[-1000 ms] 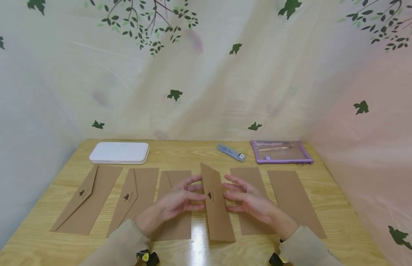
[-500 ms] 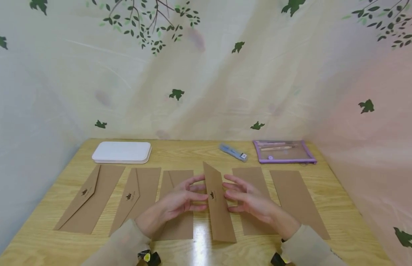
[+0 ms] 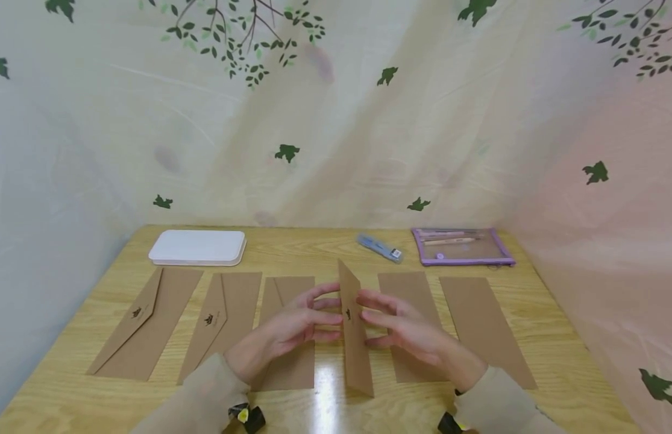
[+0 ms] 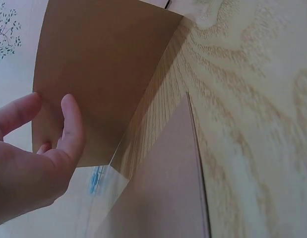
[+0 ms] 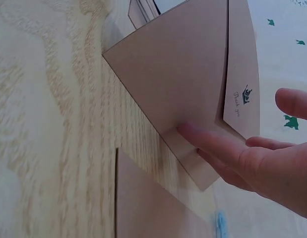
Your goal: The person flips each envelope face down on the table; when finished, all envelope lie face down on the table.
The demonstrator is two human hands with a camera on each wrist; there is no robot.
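Note:
A brown kraft-paper envelope stands on its long edge at the middle of the table, between both hands. My left hand touches one side with spread fingertips; in the left wrist view the envelope's plain face shows beyond that hand. From the other side my right hand rests its fingertips on the envelope. In the right wrist view the flap carries a small crown and "Thank you" print. Below my left wrist lies a flat envelope; another plain-side-up envelope is partly hidden under my right hand.
Two flap-up envelopes lie at left, and a plain one at right. Along the back are a white case, a small blue packet and a purple-edged clear pouch with pens.
The standing envelope has turned more edge-on to the head view and its upper part has shifted slightly right. Both hands have moved a little with it, the right one's fingertips further over its face.

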